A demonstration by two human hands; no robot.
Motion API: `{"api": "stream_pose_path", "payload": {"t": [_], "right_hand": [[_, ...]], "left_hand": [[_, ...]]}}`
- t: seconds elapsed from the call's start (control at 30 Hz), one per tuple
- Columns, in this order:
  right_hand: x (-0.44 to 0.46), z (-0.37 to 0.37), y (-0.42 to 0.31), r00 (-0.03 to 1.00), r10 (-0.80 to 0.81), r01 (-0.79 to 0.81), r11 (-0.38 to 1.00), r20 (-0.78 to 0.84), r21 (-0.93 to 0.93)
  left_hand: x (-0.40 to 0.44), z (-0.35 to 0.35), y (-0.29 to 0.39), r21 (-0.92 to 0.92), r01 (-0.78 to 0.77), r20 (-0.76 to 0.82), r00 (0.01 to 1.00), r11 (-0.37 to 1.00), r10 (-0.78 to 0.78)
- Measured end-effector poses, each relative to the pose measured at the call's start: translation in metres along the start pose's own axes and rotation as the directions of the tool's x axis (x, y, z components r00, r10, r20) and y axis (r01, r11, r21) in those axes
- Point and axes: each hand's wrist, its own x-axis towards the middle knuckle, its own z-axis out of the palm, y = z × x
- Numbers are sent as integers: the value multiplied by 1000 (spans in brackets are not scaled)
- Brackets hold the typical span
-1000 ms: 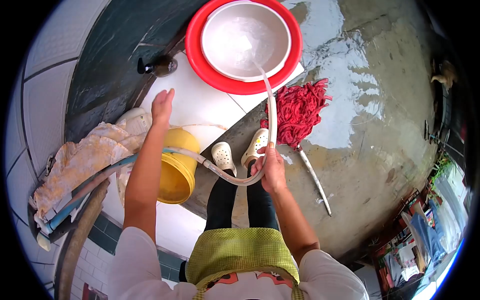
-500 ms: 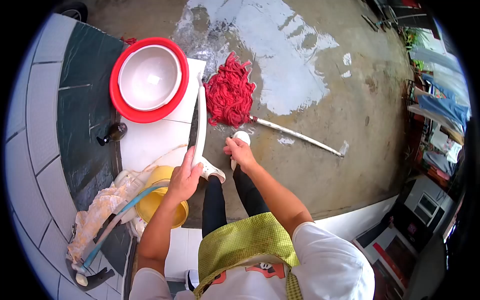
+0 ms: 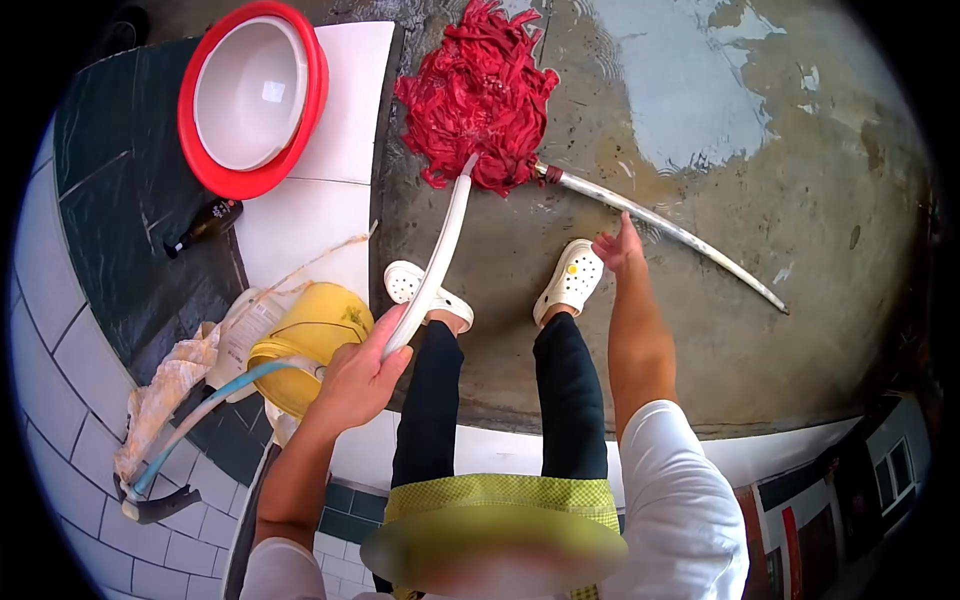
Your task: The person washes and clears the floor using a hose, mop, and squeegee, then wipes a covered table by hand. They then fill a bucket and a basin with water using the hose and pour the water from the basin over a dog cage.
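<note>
My left hand (image 3: 362, 378) is closed round a white hose (image 3: 437, 262), whose far end points at the red mop head (image 3: 480, 95) on the wet floor. A short stream of water seems to leave the hose tip onto the red strands. Out to the right, my right hand (image 3: 622, 247) holds nothing, its fingers apart. Its fingertips come close to the white mop handle (image 3: 690, 238); whether they touch it I cannot tell. The handle lies slanting away from the mop head toward the lower right.
A white bowl (image 3: 250, 95) sits in a red basin (image 3: 318, 100) on the white tiled ledge (image 3: 335, 120). Beside it lies a dark bottle (image 3: 205, 225). A yellow bucket (image 3: 320, 325) stands left of my legs. White clogs (image 3: 568, 280) are on my feet.
My feet have moved apart and my right hand has swung right, toward the mop handle. The hose tip has shifted from beside the mop head to over its strands.
</note>
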Motion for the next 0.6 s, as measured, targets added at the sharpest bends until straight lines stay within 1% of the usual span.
{"api": "stream_pose_path", "payload": {"t": [0.03, 0.07, 0.1, 0.13, 0.17, 0.2, 0.27, 0.33, 0.37, 0.4, 0.43, 0.47, 0.5, 0.53, 0.6], "right_hand": [[19, 0, -3, 999, -32, 34, 994, -22, 106], [38, 1, -8, 999, -11, 20, 970, -38, 242], [37, 10, -12, 993, -75, 103, 933, -94, 344], [52, 11, -17, 985, -113, 158, 902, -133, 401], [65, 11, -21, 974, -126, 199, 875, -190, 440], [69, 9, -25, 966, -145, 232, 850, -213, 473], [98, 1, -36, 983, -88, 147, 903, -161, 404], [75, 2, -39, 985, -81, 154, 822, -154, 548], [60, -1, -36, 991, -122, 128, 749, -55, 650], [48, -9, -32, 985, -169, 91, 704, 43, 705], [24, -15, -27, 967, -227, 82, 709, 117, 700], [-17, -15, -24, 952, -281, 123, 718, 123, 685], [-40, -26, -19, 931, -327, 162, 765, 160, 623], [-74, -32, -16, 926, -347, 193, 775, 149, 602], [-151, -48, -27, 865, -491, 283, 646, 103, 708]], "left_hand": [[4, 6, 1, 41, 18, -15, 1000, 999, -17], [8, 12, 1, 80, 36, -30, 999, 996, -33], [11, 16, 1, 69, 60, -33, 998, 996, -58], [13, 19, 1, 81, 82, -40, 996, 993, -79], [15, 22, 0, 71, 100, -50, 994, 992, -97], [14, 24, 0, 59, 115, -59, 992, 992, -111], [11, 23, 1, 51, 127, -74, 990, 991, -123], [5, 19, 7, 37, 130, -102, 987, 991, -126], [1, 16, 13, 67, 140, -116, 985, 988, -132], [-6, 14, 21, 93, 144, -130, 983, 985, -131], [-13, 12, 28, 90, 129, -149, 982, 988, -114], [-22, 10, 36, 93, 168, -148, 977, 981, -154], [-30, 8, 45, 92, 202, -149, 971, 975, -187], [-39, 6, 51, 85, 173, -177, 972, 981, -156], [-60, 1, 64, -11, 221, -114, 969, 975, -221]]}}
